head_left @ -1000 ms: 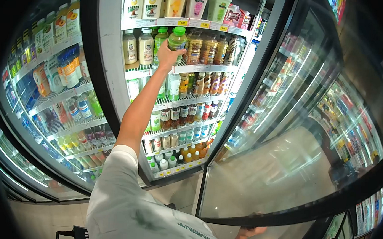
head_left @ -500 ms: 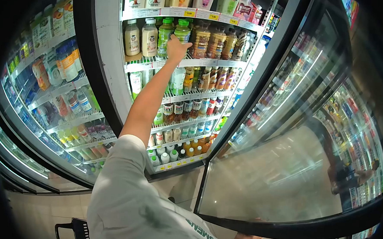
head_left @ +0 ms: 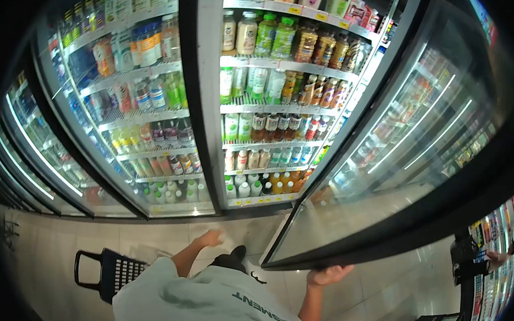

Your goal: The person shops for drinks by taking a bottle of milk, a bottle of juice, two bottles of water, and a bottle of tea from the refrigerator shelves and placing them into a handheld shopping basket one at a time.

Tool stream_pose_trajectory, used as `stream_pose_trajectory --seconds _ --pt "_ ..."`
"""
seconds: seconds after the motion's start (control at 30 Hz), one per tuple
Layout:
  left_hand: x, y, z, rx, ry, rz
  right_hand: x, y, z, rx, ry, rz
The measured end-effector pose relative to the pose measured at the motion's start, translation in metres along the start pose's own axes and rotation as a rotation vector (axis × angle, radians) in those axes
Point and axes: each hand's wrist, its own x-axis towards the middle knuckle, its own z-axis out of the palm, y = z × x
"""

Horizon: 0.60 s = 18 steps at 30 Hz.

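Observation:
My left hand (head_left: 211,238) is low in front of my body, below the open cooler; its fingers are smeared by motion, and I make out no object in it. My right hand (head_left: 329,275) is at the outer edge of the open glass door (head_left: 345,246), with its fingers round the frame. Inside the cooler, two green bottles (head_left: 283,37) stand side by side on the second visible shelf. Cream-coloured bottles (head_left: 247,33) are to their left and amber ones (head_left: 324,48) to their right.
A black basket (head_left: 109,272) is on the tiled floor (head_left: 207,225) to my left. Closed coolers (head_left: 139,84) line the left side. Far right, a person's arm (head_left: 499,260) shows near more stocked shelves (head_left: 496,301).
My left hand has come away from the green bottles and down to waist height. The glass door has swung partly inward, with my right hand still at its edge. The view has turned left.

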Motion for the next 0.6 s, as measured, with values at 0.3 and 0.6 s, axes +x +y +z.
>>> stream_pose_trajectory --seconds 0.3,0.6 --pt "-0.483 -0.006 0.141 -0.245 -0.197 -1.328 -0.023 -0.040 0.077 0.171 -0.453 0.020" --pt "-0.483 0.110 0.102 -0.987 0.652 -1.609 -0.031 -0.043 0.177 0.316 -0.934 0.078"
